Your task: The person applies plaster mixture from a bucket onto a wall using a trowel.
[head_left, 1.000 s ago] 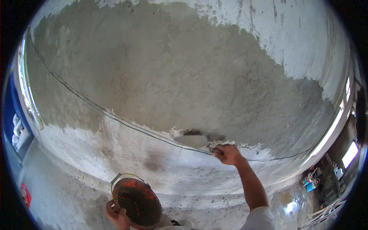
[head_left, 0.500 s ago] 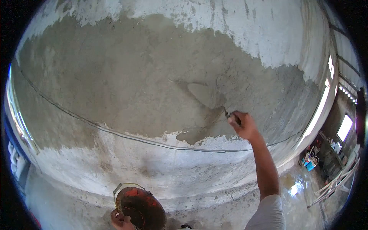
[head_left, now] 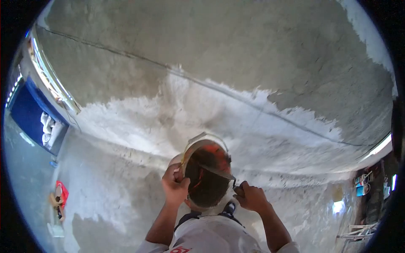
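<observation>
My left hand [head_left: 175, 185] is closed on the left rim of a bucket [head_left: 220, 155], which is held close in front of my body, mouth up. Orange-red stains and dark grey residue coat its inside. My right hand [head_left: 252, 197] grips a trowel [head_left: 217, 170] by the handle at the bucket's right side. The blade lies across the bucket's mouth, its tip pointing left. Ahead is the wall [head_left: 236, 42], spread with damp grey plaster above a pale, bare lower band. A thin cord [head_left: 223, 90] runs slantwise across it.
To the left stand a blue panel [head_left: 29, 107] and white sacks [head_left: 47, 126]. A red bag [head_left: 62, 194] lies on the floor. Blue and white pails [head_left: 362, 185] and a wooden frame [head_left: 358, 232] are at the right. My shoe [head_left: 229, 207] shows below the bucket.
My right hand has brought the trowel down from the plastered wall to the bucket. The view has tilted down and turned left, with the bucket now more central.
</observation>
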Available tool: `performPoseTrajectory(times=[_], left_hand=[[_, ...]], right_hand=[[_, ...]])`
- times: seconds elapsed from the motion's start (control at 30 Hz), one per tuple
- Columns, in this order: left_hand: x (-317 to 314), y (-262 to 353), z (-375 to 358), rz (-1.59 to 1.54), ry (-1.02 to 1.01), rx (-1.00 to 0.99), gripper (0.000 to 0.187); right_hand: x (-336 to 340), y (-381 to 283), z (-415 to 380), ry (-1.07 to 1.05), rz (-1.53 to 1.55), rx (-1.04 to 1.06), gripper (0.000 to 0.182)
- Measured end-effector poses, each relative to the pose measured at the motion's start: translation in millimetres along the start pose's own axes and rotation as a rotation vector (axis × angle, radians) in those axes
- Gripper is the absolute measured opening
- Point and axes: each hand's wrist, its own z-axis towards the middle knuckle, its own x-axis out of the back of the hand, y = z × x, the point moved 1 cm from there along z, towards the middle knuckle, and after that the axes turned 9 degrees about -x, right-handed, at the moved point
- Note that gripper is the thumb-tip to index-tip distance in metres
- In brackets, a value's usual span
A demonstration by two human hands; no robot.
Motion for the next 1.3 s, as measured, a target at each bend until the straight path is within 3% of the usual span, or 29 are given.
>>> performPoseTrajectory(times=[0.13,0.2,0.37,0.43,0.47,0.53,0.6,0.63,0.7,0.8,0.93,1.0,1.1,1.17,1.23,1.3], left_hand=[[12,-6,0,-0.093,-0.014,0.037,0.041],[27,-8,1,-0.049,-0.067,0.017,0.043],[41,-11,-3,-0.151,-0.011,0.050,0.050],[49,-12,-1,-0.157,-0.023,0.039,0.050],[54,-13,-1,-0.127,-0.035,0.052,0.051],[66,-19,1,-0.081,-0.063,0.070,0.051],[81,-27,2,0.045,-0.104,0.004,0.045],[83,-25,1,0.062,-0.118,0.011,0.045],[81,-20,1,-0.120,-0.015,0.056,0.045],[86,-17,2,-0.088,-0.045,0.037,0.045],[83,-6,1,-0.021,-0.020,-0.010,0.044],[91,-11,0,0.050,-0.163,0.024,0.044],[98,-22,-4,0.125,-0.245,-0.054,0.044],[109,-16,-5,0.219,-0.271,-0.058,0.045],[116,-7,-6,0.309,-0.294,-0.070,0.045],[119,3,-8,0.287,-0.174,-0.049,0.046]], right_hand=[[-24,-18,-20,0.024,0.091,-0.067,0.039],[-41,-25,-19,0.164,0.139,0.013,0.036],[-22,-56,5,0.160,-0.053,-0.105,0.036],[-19,-66,17,0.097,-0.307,-0.010,0.038],[-17,-71,22,0.091,-0.287,-0.018,0.038],[-14,-83,32,0.230,-0.473,0.280,0.039],[-12,-92,45,0.392,-0.503,0.398,0.035],[-9,-104,51,0.460,-0.560,0.417,0.025],[-19,-120,64,0.506,-0.655,0.444,0.025],[-46,-122,77,0.609,-0.747,0.562,0.034],[-78,-131,63,0.546,-0.587,0.661,0.022],[-103,-137,55,0.510,-0.491,0.706,0.020],[-129,-149,53,0.458,-0.242,0.616,0.022],[-136,-158,53,-0.033,-0.051,0.478,0.028],[-129,-170,48,-0.062,0.086,0.448,0.031],[-134,-180,45,-0.091,0.214,0.416,0.034]])
